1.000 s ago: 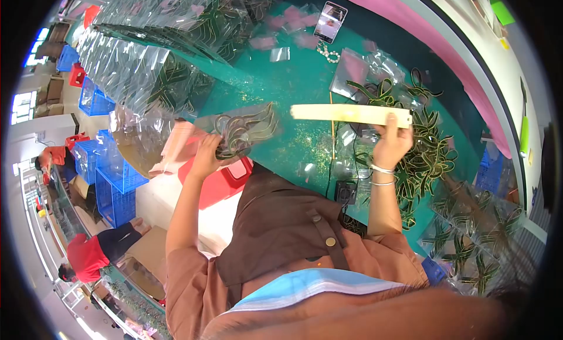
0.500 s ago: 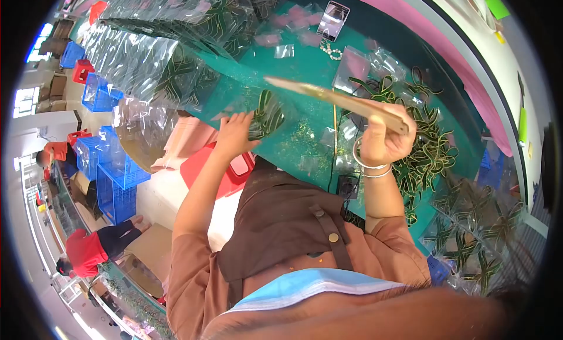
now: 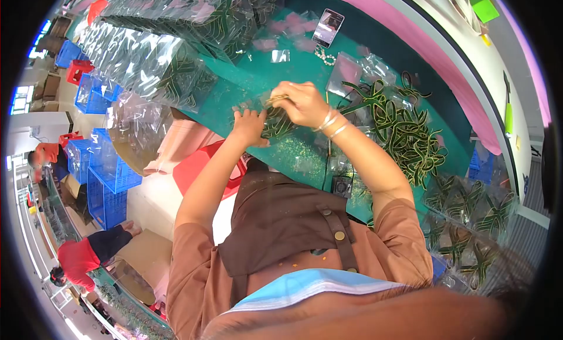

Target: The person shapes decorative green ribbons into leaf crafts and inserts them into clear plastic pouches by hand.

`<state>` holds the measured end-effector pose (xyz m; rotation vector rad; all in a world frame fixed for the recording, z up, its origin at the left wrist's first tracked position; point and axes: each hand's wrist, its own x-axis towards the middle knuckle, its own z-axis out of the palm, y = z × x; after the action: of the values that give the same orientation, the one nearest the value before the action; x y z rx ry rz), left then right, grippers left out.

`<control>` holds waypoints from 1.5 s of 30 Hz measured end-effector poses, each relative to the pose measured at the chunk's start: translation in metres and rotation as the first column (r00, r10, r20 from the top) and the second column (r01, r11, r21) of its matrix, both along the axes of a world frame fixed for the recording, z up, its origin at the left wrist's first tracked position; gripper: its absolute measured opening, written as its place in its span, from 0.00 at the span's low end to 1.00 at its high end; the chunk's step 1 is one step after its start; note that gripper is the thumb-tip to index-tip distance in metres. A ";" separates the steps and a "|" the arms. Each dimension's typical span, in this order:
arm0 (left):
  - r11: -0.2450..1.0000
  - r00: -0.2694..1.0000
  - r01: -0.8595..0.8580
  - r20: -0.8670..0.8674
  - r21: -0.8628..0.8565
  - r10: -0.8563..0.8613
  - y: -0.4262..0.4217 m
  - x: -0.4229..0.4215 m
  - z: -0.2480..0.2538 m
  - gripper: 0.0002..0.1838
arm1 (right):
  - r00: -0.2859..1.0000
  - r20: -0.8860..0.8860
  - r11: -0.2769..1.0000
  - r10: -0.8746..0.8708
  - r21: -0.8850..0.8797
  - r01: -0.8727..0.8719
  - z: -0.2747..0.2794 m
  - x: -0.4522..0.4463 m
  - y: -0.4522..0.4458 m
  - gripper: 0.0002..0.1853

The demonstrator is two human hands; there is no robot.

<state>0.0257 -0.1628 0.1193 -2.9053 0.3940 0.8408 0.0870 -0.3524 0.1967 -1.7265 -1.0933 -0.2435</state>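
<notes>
Gold-edged green strips (image 3: pixel 277 126) lie bunched on the tabletop (image 3: pixel 293 70) directly below my hands, partly covered by them from where I watch. My left hand (image 3: pixel 248 128) rests at the bundle's 9 o'clock side, its fingers spread and slightly bent; my right hand (image 3: pixel 302 104), at about 2 o'clock, is clamped on a thin, flat, yellowish piece (image 3: pixel 280 98). The two are close together, and I cannot tell whether they touch. Around 5 o'clock, fine gold flecks (image 3: pixel 302 155) are sprinkled over the smooth green surface. At 3 o'clock I see a tangled heap of narrow loops (image 3: pixel 404 132), dark with bright borders. Toward 1 o'clock lie a string of round white beads (image 3: pixel 324 55) and a flat rectangular phone (image 3: pixel 328 28). Glossy, crinkled clear packets (image 3: pixel 141 64) are heaped at 10 o'clock. Nearer 8 o'clock sits a red bin (image 3: pixel 196 173), beside smooth pink material (image 3: pixel 183 142).
</notes>
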 end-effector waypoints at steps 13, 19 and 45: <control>0.993 0.982 -0.121 -0.146 -0.001 0.120 -0.009 0.015 0.001 0.52 | 0.983 0.023 0.947 -0.182 -0.265 0.181 -0.045 0.026 0.040 0.10; 0.995 0.985 -0.099 -0.139 0.018 0.101 -0.013 0.014 0.005 0.51 | 0.988 0.045 0.942 -0.149 -0.296 0.156 -0.038 0.025 0.030 0.08; 0.826 0.856 0.180 0.499 -0.534 0.136 0.068 -0.058 0.049 0.26 | 0.298 -0.938 0.201 -0.176 0.262 0.944 -0.154 -0.025 -0.110 0.13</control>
<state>-0.0322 -0.0952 0.1684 -3.4679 0.7190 -0.1494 0.0618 -0.4622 0.0426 -0.9952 0.5689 -0.4330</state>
